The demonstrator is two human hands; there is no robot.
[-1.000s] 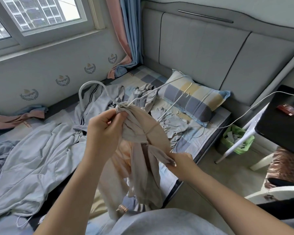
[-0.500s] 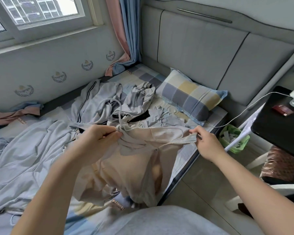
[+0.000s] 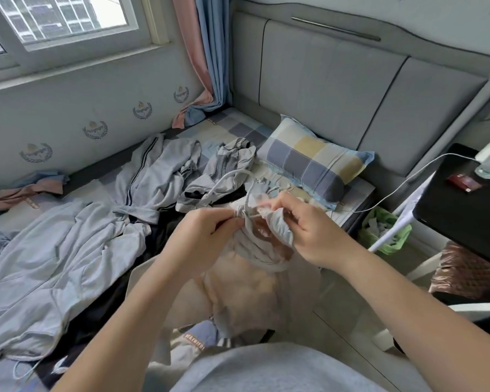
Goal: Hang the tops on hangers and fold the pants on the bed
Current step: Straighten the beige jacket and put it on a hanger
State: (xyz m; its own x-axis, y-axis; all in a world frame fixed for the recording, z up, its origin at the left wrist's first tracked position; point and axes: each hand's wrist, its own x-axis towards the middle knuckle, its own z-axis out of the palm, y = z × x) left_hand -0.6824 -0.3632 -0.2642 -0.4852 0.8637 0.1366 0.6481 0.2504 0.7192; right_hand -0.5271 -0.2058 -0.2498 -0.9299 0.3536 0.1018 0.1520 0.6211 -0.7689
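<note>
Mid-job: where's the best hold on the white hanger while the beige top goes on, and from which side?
Grip the hanger at its neck, just under the hook, coming from the left, as the left hand does. The hook arcs up clear of cloth; its arms lie hidden in the beige top, which the right hand bunches.

Left hand [image 3: 207, 236] and right hand [image 3: 306, 222] gripping beige top [image 3: 255, 284] on hanger [image 3: 224, 182], over bed [image 3: 232, 123]

The person wears a light grey garment [image 3: 266, 372] of soft, plain cloth, seen at the lower edge. The left forearm [image 3: 119, 321] and right forearm [image 3: 408, 301] are bare, as are the left hand [image 3: 207, 233] and right hand [image 3: 306, 224].
</note>
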